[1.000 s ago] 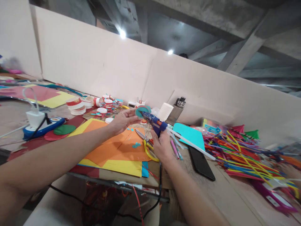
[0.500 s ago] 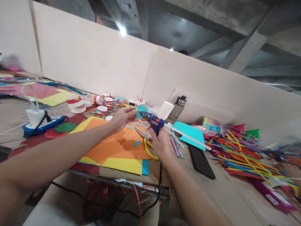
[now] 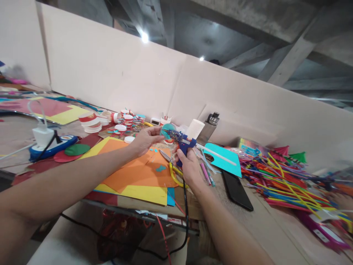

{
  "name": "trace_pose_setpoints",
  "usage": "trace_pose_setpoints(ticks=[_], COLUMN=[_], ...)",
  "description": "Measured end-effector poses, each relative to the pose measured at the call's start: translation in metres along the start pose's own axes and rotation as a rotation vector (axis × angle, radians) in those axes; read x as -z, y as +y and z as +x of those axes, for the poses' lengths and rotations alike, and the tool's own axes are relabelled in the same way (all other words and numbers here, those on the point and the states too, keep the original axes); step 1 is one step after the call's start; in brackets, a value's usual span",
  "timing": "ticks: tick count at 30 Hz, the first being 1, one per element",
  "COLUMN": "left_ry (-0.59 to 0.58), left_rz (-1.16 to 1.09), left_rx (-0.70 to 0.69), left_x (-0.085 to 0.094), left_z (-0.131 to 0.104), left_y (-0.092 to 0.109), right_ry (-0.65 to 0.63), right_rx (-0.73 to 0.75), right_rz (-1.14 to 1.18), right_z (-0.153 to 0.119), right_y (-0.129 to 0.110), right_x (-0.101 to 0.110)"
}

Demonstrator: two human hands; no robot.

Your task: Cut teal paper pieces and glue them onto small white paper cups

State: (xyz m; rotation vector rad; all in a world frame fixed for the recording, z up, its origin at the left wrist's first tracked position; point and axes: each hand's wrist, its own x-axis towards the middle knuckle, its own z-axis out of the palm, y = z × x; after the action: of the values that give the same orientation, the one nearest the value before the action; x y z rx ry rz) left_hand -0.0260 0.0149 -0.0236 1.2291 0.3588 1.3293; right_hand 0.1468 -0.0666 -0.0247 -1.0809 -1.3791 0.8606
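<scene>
In my right hand point(image 3: 187, 162) is a blue hot glue gun point(image 3: 185, 144), its nozzle pointing left and a long white glue stick point(image 3: 220, 154) sticking out of its back. My left hand point(image 3: 147, 140) pinches the edge of a round turquoise paper piece point(image 3: 165, 128). The nozzle is right in front of that piece; whether they touch I cannot tell. Below the hands lie yellow-handled scissors point(image 3: 176, 175) on orange paper sheets point(image 3: 132, 169). Small turquoise scraps point(image 3: 160, 168) rest on the orange paper.
Paper cups point(image 3: 89, 122) stand at the back left, near a blue power strip point(image 3: 53, 147). To the right are a turquoise sheet point(image 3: 231, 167), a black phone point(image 3: 237, 189) and a heap of pipe cleaners point(image 3: 284, 180). A bottle point(image 3: 208, 130) stands by the wall. The gun's black cord point(image 3: 185, 213) hangs over the table edge.
The glue gun's back end and glue stick have shifted and dipped slightly. The round turquoise piece now faces me more fully behind the nozzle. My left hand has moved slightly right.
</scene>
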Motion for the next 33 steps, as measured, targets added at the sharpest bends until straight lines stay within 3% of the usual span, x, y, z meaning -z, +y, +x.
trace_pose_setpoints(ticks=[13,19,33], left_ry=[0.051,0.028,-0.012], left_rz=[0.023,0.068,0.023], left_rx=[-0.008,0.037,0.046], left_x=[-0.007,-0.011,-0.001], left_z=[-0.002,-0.006,-0.001], left_y=[0.004,0.008,0.007], right_ry=[0.003,0.101,0.128], right_rx=[0.014,0.01,0.212], right_rz=[0.059,-0.098,-0.466], right_z=[0.002,-0.002,-0.001], right_y=[0.006,-0.003,0.006], right_x=[-0.002,-0.002,0.005])
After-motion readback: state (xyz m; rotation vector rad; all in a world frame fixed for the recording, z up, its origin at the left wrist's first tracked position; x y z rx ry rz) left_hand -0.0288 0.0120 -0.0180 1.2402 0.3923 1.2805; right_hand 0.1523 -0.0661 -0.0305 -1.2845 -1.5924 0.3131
